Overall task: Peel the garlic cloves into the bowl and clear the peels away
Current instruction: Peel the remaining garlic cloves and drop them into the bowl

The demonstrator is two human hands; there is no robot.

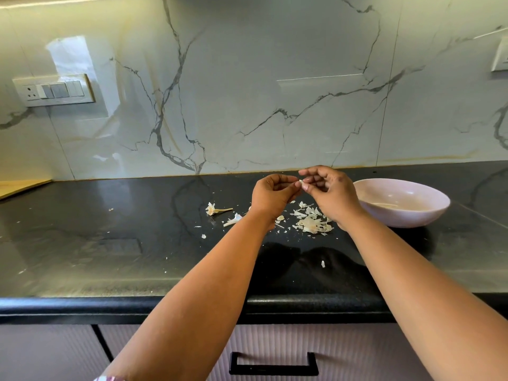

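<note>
The counter's rounded front edge (82, 306) lies nearest, bare dark top behind. My left hand (270, 192) and right hand (328, 191) pinch one garlic clove (301, 182) (fingers curled) above the peels (313, 222), beside the bowl (428, 213).

No readable text, labels, brands or numbers anywhere in view.
</note>
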